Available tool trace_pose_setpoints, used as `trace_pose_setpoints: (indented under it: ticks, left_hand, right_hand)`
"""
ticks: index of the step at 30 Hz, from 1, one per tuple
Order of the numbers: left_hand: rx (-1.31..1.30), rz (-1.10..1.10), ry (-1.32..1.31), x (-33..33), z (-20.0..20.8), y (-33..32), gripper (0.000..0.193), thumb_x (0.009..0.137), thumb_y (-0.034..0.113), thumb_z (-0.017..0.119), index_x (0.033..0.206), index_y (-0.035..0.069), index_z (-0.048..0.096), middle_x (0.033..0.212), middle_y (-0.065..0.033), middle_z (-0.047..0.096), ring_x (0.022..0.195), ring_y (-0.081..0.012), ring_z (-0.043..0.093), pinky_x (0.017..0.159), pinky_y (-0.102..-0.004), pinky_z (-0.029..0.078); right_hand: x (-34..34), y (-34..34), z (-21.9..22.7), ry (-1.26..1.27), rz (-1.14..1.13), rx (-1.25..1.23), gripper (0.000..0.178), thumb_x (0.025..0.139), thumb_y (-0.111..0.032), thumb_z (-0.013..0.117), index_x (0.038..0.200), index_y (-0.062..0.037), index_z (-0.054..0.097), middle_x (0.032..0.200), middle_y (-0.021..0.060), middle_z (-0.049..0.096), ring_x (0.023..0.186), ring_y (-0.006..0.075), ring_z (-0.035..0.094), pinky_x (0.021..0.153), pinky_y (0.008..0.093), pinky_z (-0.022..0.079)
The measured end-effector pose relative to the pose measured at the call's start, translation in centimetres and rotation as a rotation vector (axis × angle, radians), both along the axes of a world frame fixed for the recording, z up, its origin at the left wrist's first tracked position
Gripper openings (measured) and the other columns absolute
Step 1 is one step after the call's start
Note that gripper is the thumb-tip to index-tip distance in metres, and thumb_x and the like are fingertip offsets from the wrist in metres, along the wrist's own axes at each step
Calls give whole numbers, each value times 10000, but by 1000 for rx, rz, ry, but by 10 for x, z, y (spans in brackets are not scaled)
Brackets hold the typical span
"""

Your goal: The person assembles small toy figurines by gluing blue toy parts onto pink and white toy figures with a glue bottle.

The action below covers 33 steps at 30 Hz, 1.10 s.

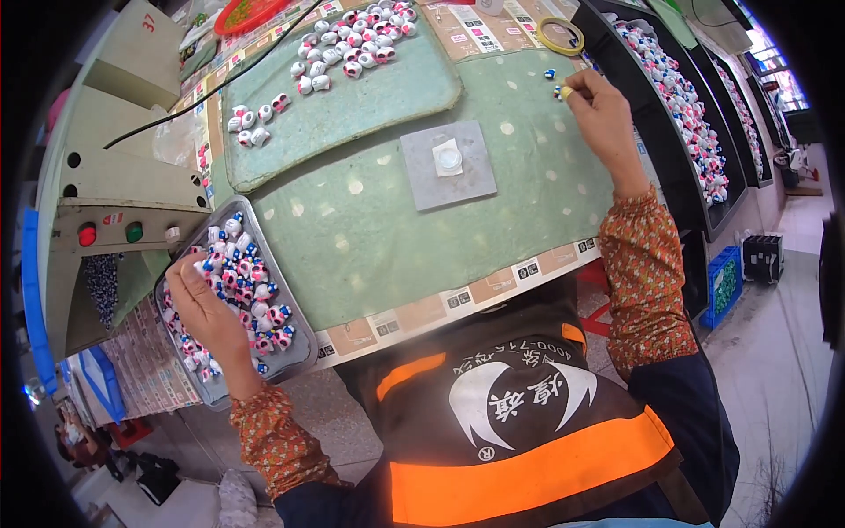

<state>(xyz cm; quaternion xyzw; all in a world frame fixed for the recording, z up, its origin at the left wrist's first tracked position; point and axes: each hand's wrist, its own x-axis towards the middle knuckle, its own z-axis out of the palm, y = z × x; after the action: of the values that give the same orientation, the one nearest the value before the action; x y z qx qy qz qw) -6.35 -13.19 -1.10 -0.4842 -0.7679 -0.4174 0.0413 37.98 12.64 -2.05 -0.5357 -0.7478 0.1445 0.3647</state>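
My left hand (207, 304) is over a metal tray (304, 343) at the left, its fingers curled together. The tray is heaped with small figurines (251, 277) in white, pink and blue. What those fingers hold, if anything, is hidden. At the far right of the table my right hand (603, 123) pinches thumb and forefinger, with yellow on a fingertip. A tiny blue-and-white piece (558, 91) shows right at these fingertips, and a similar piece (550, 74) lies just beyond. Mid-table, a grey square plate (475, 180) carries a white pad (447, 157) with a clear round disc.
A green board (352, 110) bears white-and-pink figurine parts (352, 44). Black trays (673, 114) full of figurines stand at the right. A roll of yellow tape (561, 37) lies at the back. A machine with buttons (132, 229) is at the left; a black cable (220, 84) crosses the board.
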Motion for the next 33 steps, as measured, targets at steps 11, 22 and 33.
trace_pose_setpoints:
  ticks: [11,22,33]
  left_hand:
    - [-81,-11,362,-10,10,30,218,1016,194,508,1024,35,657,999,-132,645,973,-326,574,896,-431,394]
    - [-514,-78,514,-3,9,159,277,917,315,637,1051,74,662,1013,-146,690,999,-353,633,811,-496,519]
    - [-413,-58,199,7,2,152,284,929,292,551,1075,57,619,999,-160,704,940,-356,676,756,-483,537]
  right_hand:
    - [-4,18,5,-395,-151,-182,294,844,-294,686,888,-8,632,816,207,674,801,374,663,708,466,487]
    - [-21,16,7,-441,-82,-14,280,851,-255,664,944,3,608,943,230,656,882,410,638,759,485,471]
    - [-8,17,-8,-523,33,174,143,861,-134,562,907,1,564,893,229,632,866,431,613,761,525,456]
